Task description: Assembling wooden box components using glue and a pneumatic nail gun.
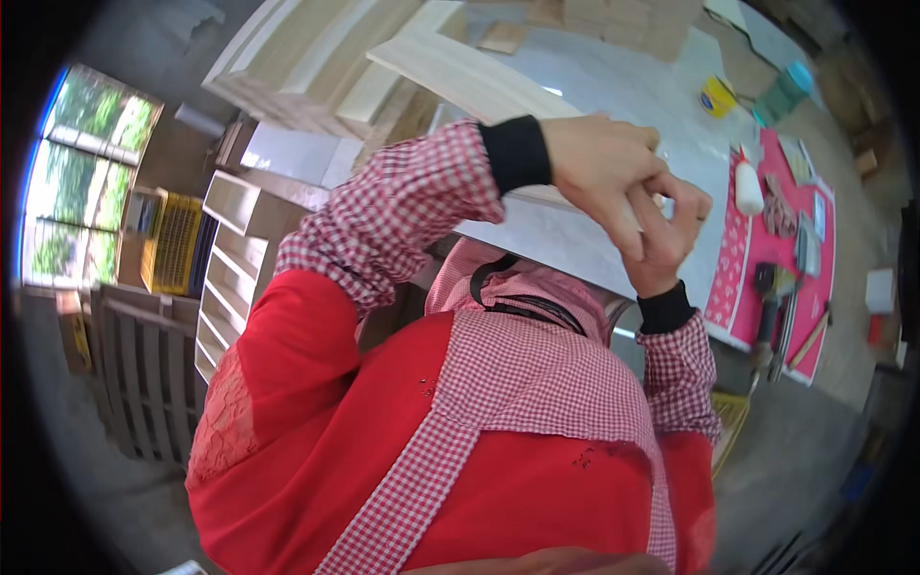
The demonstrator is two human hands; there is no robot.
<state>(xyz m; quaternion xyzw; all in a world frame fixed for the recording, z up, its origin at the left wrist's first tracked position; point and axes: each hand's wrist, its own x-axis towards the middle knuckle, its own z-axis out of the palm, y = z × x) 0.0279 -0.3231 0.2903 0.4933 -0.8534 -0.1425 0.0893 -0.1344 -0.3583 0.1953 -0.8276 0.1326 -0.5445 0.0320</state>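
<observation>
My left hand [599, 168] and my right hand [668, 233] meet above the front part of a pale worktable [594, 244]. Their fingers are bent and pressed together. Anything pinched between them is hidden or too small to name. Just beyond the left hand lies a long light wooden board [470, 75], its near end partly covered by that hand. Black knit cuffs and checked oversleeves cover both my wrists.
Stacked wooden pieces [297, 67] stand at the far left, near a compartmented wooden frame [230, 259]. Rightward are a yellow tub [716, 97], a teal bottle [784, 93], and a pink mat [733, 264] bearing a white squeeze bottle [747, 192], a crumpled cloth [779, 206] and tools.
</observation>
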